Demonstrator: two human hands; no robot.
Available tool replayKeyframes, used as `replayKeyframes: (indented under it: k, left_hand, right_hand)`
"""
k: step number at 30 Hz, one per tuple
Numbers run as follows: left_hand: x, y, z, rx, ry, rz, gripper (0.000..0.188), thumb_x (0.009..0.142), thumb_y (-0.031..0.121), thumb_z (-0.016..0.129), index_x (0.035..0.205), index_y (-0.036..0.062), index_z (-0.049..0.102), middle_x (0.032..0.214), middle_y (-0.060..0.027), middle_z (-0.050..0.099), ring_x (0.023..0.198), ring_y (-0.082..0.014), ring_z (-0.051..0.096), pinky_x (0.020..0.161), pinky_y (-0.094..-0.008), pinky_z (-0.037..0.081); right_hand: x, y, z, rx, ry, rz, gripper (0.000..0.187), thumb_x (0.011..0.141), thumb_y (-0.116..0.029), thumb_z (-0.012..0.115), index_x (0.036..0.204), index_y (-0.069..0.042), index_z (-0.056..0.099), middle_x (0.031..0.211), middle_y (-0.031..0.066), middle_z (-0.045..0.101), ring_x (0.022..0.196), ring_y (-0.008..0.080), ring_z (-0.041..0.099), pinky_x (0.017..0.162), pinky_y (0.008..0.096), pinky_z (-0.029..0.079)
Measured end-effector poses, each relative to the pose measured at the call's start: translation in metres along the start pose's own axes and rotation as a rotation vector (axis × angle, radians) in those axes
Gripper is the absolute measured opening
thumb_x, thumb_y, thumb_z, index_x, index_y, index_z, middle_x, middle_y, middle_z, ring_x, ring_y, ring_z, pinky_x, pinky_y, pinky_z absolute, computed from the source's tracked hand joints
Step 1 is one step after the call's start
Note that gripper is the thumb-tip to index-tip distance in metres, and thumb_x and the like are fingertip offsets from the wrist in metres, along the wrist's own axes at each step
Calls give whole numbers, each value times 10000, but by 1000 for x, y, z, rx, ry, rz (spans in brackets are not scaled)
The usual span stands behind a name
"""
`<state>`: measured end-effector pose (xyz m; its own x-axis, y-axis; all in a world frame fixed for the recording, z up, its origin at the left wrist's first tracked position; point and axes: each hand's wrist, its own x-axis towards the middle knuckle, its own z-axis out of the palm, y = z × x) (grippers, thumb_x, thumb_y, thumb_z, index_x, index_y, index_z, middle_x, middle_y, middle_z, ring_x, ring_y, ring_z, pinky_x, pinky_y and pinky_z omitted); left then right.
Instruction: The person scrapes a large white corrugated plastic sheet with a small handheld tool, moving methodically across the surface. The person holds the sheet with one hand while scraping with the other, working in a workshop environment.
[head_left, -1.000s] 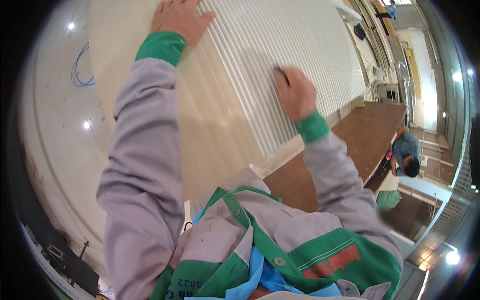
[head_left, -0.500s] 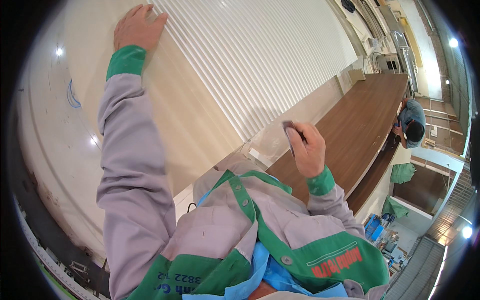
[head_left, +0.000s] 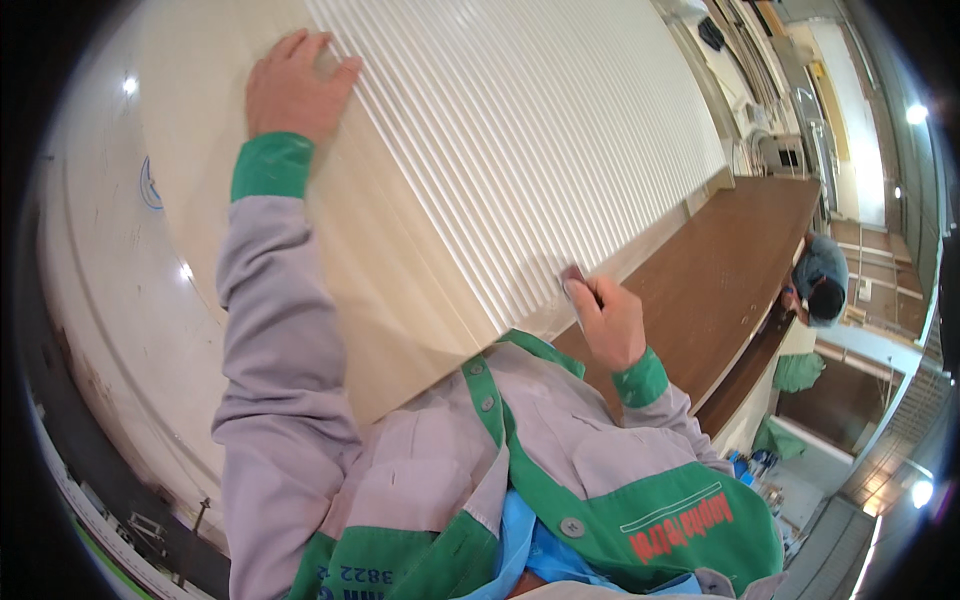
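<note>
Two bare hands are at a large pale panel with white ridges. The left hand lies on its smooth strip, grip loosely spread, holding nothing; the right hand has its grip closed on a small reddish-brown piece by the ridges' near end. Rightward stretches a brown surface.

co-worker in grey-blue, green cloth, blue cable, bright lamp

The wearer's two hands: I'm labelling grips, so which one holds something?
The right hand, gripping a small, thin brownish piece near the ribbed panel's edge; the left hand lies open on its smooth part, holding nothing visible.
</note>
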<state>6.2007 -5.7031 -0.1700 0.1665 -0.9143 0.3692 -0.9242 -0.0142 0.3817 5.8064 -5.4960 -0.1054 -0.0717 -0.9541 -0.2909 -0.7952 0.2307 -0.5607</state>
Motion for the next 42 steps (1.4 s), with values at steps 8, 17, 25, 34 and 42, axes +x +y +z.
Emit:
replayKeyframes:
  k: [8, 17, 25, 34, 42]
  left_hand:
    - [-1, 13, -5, -35, -1, -95, 560, 916, 457, 678, 1353, 110, 636, 1511, -132, 524, 1449, -301, 415, 1232, -463, 258]
    - [-3, 16, -10, -58, 38, -74, 564, 925, 467, 660, 1358, 107, 632, 1505, -140, 527, 1442, -312, 425, 1229, -489, 253]
    - [-6, 10, -6, 12, 22, -36, 570, 940, 494, 633, 1361, 109, 632, 1524, -130, 516, 1458, -306, 413, 1237, -482, 257]
    - [0, 12, -6, -23, -11, -84, 574, 934, 472, 657, 1387, 120, 623, 1529, -108, 517, 1467, -291, 405, 1250, -465, 243]
    - [13, 25, -19, -37, 56, -85, 506, 909, 309, 700, 1253, -60, 660, 1392, -240, 601, 1329, -382, 532, 1151, -475, 394]
  right_hand:
    - [66, -46, 28, -286, 197, -588, 232, 928, -106, 712, 775, -54, 545, 712, 156, 566, 601, 365, 578, 536, 465, 461]
    - [370, -296, 112, -484, 271, -663, 355, 1019, -323, 474, 1058, -43, 690, 1106, 217, 726, 1049, 418, 681, 914, 523, 531]
    - [152, -105, 49, -407, 191, -713, 207, 1011, -267, 593, 934, -87, 660, 825, 147, 660, 717, 346, 658, 627, 477, 529]
    - [16, 42, 16, -554, -110, -490, 164, 885, -264, 678, 869, -100, 678, 804, 147, 680, 688, 392, 654, 601, 518, 518]
    - [37, 7, -63, -422, -535, -297, 171, 972, -221, 658, 921, -64, 698, 865, 141, 688, 760, 324, 672, 673, 423, 542]
